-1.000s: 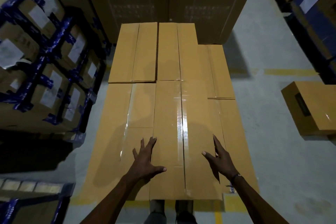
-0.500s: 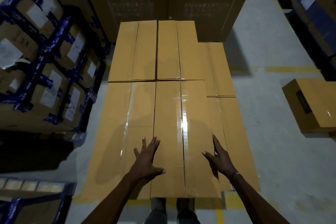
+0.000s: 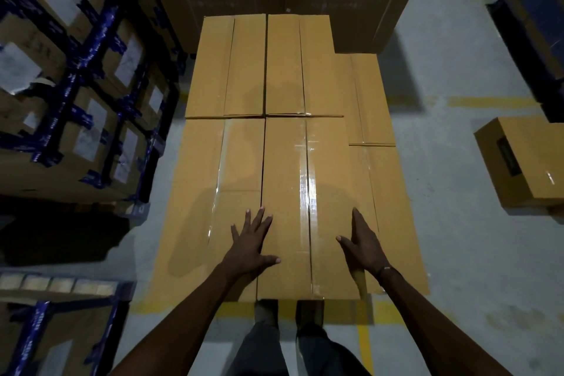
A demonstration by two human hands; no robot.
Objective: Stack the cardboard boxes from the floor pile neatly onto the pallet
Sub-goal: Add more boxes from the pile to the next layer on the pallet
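The near cardboard box (image 3: 287, 207) is lying flat on top of the stacked boxes (image 3: 265, 67), its taped seam running away from the person. The left hand (image 3: 250, 241) is pressing on its left edge with fingers spread straight, while the right hand (image 3: 363, 244) is lying edge-on against its right side, fingers straight. A lone box (image 3: 525, 162) is sitting on the floor (image 3: 457, 238) to the right.
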